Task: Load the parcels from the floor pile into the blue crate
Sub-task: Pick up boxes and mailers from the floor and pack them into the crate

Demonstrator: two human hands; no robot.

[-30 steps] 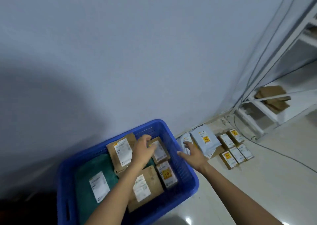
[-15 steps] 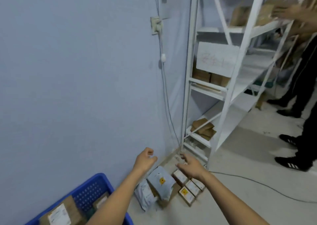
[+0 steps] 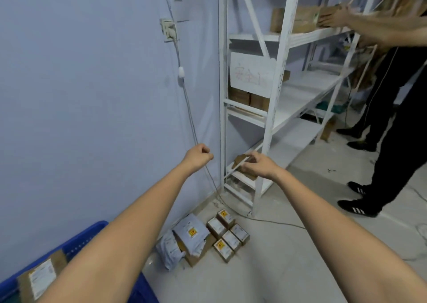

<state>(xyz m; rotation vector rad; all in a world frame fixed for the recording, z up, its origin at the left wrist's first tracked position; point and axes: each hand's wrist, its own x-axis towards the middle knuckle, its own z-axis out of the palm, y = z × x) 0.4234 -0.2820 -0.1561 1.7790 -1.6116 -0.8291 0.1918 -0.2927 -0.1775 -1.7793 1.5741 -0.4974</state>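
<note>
The floor pile (image 3: pixel 203 235) lies against the wall, just right of the blue crate (image 3: pixel 90 235), whose corner I see at the lower left. In the pile I count five small brown boxes (image 3: pixel 227 234) set close in a block, and beside them two grey mailer bags (image 3: pixel 190 233), the upper one with a yellow sticker. Under the bags there is a flat brown parcel, partly hidden, so I cannot count more. Inside the crate I see one brown parcel (image 3: pixel 40 277) with a white label; my left arm covers the rest.

Both my arms reach forward above the pile. My left hand (image 3: pixel 198 155) is clenched into a loose fist and grasps nothing. My right hand (image 3: pixel 260 165) has its fingers bent downward and also holds nothing; it is in front of the lowest shelf of the white rack (image 3: pixel 276 90).

On the rack stand several brown cartons and one white sign with red writing. At the right stand two persons in black trousers and black shoes; one person's hand (image 3: pixel 336 17) touches a carton on the upper shelf. One cable (image 3: pixel 188 108) hangs from the wall socket to the floor.
</note>
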